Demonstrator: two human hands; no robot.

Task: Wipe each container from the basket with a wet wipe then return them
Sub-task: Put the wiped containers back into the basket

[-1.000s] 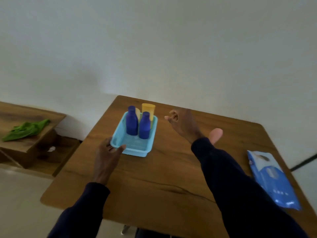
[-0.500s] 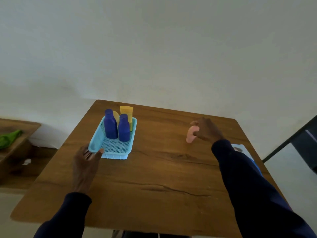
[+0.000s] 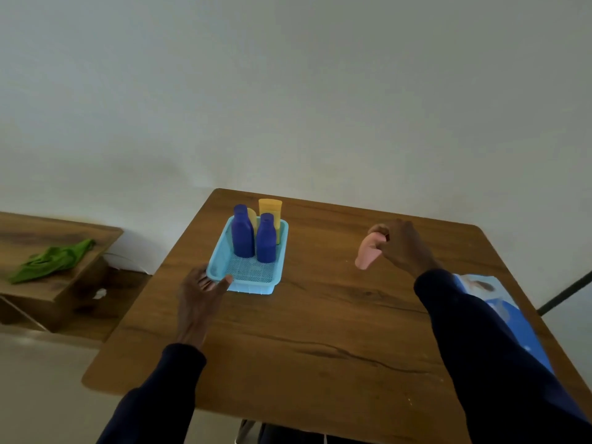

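Pink container (image 3: 367, 254), pinched at its top by the right hand (image 3: 404, 249), is tilted well right of the basket (image 3: 253, 286), whose near corner the left hand (image 3: 198, 299) grips. It looks taken out but unwiped; next comes pulling a wipe from the blue pack (image 3: 501, 304).

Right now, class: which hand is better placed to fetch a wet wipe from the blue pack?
Probably the right hand: the blue pack lies beside its sleeve, though it is holding the pink container. The left hand grips the basket across the table.
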